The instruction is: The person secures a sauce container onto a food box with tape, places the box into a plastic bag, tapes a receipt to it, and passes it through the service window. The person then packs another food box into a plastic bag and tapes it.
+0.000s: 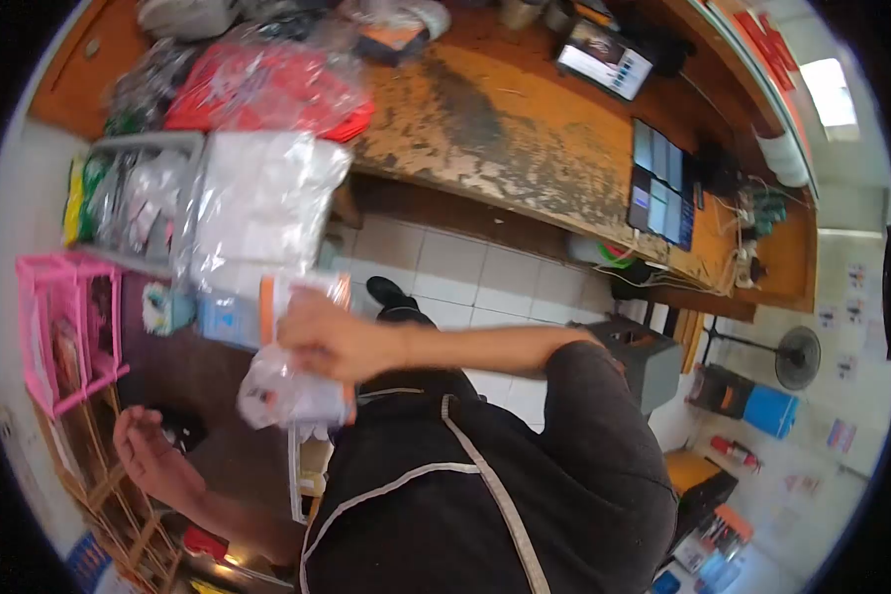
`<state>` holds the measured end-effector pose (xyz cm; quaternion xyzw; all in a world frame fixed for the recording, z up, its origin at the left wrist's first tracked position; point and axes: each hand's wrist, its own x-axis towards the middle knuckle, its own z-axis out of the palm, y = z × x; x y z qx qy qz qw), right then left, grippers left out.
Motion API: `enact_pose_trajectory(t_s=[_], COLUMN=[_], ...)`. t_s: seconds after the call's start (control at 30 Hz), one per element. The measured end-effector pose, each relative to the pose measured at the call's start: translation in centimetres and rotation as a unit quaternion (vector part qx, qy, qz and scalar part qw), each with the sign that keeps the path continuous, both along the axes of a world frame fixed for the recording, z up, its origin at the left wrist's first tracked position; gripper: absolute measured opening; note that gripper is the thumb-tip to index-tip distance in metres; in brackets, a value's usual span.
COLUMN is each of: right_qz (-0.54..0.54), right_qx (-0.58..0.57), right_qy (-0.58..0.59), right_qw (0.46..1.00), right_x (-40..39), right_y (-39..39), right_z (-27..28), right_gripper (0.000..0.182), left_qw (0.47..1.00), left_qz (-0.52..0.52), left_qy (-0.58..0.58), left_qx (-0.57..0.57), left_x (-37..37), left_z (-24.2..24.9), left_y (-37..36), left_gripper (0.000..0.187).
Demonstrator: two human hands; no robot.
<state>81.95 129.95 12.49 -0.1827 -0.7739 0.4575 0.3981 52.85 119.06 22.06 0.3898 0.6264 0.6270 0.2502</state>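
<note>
My right hand (pixel 317 337) reaches across from the right, fingers closed on the top of a clear plastic bag (pixel 267 391). Orange-and-white packaging (pixel 322 398) shows at the bag, its details blurred. Behind this hand lies another orange-edged white packet (pixel 339 287), beside a blue packet (pixel 230 319). Lower left, my left hand (pixel 153 457) is raised over the dark surface, palm up, its fingers loosely bent and holding nothing visible.
A stack of clear plastic packaging (pixel 262 203) lies beside a grey bin (pixel 153 203). A pink rack (pixel 69 332) stands at the left. Across the top runs a worn wooden counter (pixel 505 129) with red bagged goods (pixel 267 89) and phones (pixel 661 183). A grey box (pixel 636 361) stands right.
</note>
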Motion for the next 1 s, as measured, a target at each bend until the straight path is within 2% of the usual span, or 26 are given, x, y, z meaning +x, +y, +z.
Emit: enact_pose_trajectory(t_s=[0.03, 0.07, 0.1, 0.13, 0.2, 0.23, 0.27, 0.33, 0.37, 0.43, 0.47, 0.5, 0.53, 0.6, 0.67, 0.73, 0.77, 0.8, 0.83, 0.87, 0.9, 0.93, 1.0], right_qz=[-0.057, -0.058, -0.110, -0.152, -0.278, -0.327, -0.332, -0.293, -0.270, -0.267, -0.372, -0.461, -0.534, -0.620, -0.498, -0.285, -0.191, -0.135, 0.048, 0.226, 0.317, 0.407, 0.551], right_qx=[0.052, 0.035, 0.001, -0.038, -0.051, -0.067, -0.059, -0.071, -0.117, -0.196, -0.073, 0.019, 0.096, 0.346, 0.214, 0.143, -0.135, -0.043, -0.041, -0.197, -0.260, -0.251, -0.206], right_qy=[0.003, -0.032, -0.071, -0.211, -0.342, -0.406, -0.422, -0.357, -0.295, -0.213, -0.372, -0.518, -0.394, -0.188, 0.033, 0.023, 0.163, 0.077, 0.078, 0.151, 0.098, 0.022, -0.102], right_qw=[0.997, 0.997, 0.991, 0.965, 0.896, 0.851, 0.842, 0.884, 0.909, 0.919, 0.847, 0.720, 0.742, 0.679, 0.840, 0.948, 0.958, 0.987, 0.995, 0.942, 0.907, 0.878, 0.802], right_x=[2.9, 6.3, 9.5, 12.5, 16.9, 19.2, 21.8, 26.2, 27.9, 30.3, 29.2, 27.7, 25.5, 18.8, 9.6, -2.6, -8.1, -13.5, -17.3, -21.0, -22.5, -23.3, -25.0], right_y=[2.7, 5.9, 8.4, 11.6, 17.4, 20.2, 23.9, 30.3, 34.5, 42.0, 43.6, 45.0, 43.2, 39.2, 32.7, 20.0, 15.3, 8.0, -1.2, -9.7, -17.7, -23.0, -30.4], right_z=[-0.2, -0.4, -2.5, -0.9, -0.5, -0.2, -1.9, -6.6, -9.1, -11.9, -10.9, -9.8, -9.6, -9.3, -10.9, -10.1, -15.9, -17.3, -14.1, -11.9, -7.9, -6.1, -6.5], right_gripper=[0.014, 0.021, 0.030, 0.029, 0.026, 0.027, 0.029, 0.035, 0.038, 0.044, 0.043, 0.043, 0.045, 0.044, 0.034, 0.031, 0.020, 0.016, 0.014, 0.017, 0.017, 0.015, 0.013], left_qw=[0.997, 0.996, 0.996, 0.995, 0.989, 0.990, 0.992, 0.988, 0.993, 0.991, 0.992, 0.994, 0.992, 0.990, 0.980, 0.968, 0.957, 0.947, 0.942, 0.927, 0.909, 0.891, 0.840], left_qz=[-0.069, -0.083, -0.076, -0.072, -0.043, -0.067, -0.046, -0.058, -0.063, -0.065, -0.055, -0.029, -0.010, 0.026, 0.133, 0.204, 0.249, 0.284, 0.305, 0.347, 0.394, 0.438, 0.524], left_qy=[0.016, 0.021, 0.034, 0.061, 0.101, 0.074, 0.053, 0.048, 0.052, -0.055, -0.036, -0.034, -0.017, -0.004, -0.078, -0.097, -0.112, -0.121, -0.121, -0.126, -0.123, -0.115, -0.139], left_qx=[-0.009, -0.013, -0.022, -0.040, -0.097, -0.098, -0.107, -0.131, -0.085, -0.102, -0.105, -0.097, -0.124, -0.139, -0.127, -0.106, -0.094, -0.085, -0.062, -0.062, -0.064, -0.034, 0.013], left_x=[1.1, 2.5, 4.0, 5.1, 7.4, 7.8, 7.7, 7.4, 7.2, 7.1, 8.2, 7.8, 8.0, 8.7, 9.5, 10.0, 10.2, 10.3, 10.7, 11.2, 11.1, 11.3, 12.2], left_z=[-0.3, -0.3, 0.1, 0.4, 1.7, 1.7, 0.7, 0.3, -0.3, -1.3, -1.7, -1.9, -2.1, -3.0, -3.9, -4.0, -4.1, -4.3, -4.6, -4.9, -5.2, -6.4, -7.9], left_y=[2.0, 3.5, 4.3, 4.8, 5.6, 5.5, 4.9, 3.4, 2.2, -0.7, -2.0, -3.4, -5.1, -8.4, -12.4, -16.8, -19.1, -21.5, -24.0, -26.8, -30.3, -33.7, -40.4], left_gripper=[0.026, 0.023, 0.021, 0.019, 0.016, 0.014, 0.012, 0.014, 0.014, 0.014, 0.015, 0.015, 0.016, 0.017, 0.018, 0.018, 0.018, 0.017, 0.017, 0.017, 0.016, 0.016, 0.015])
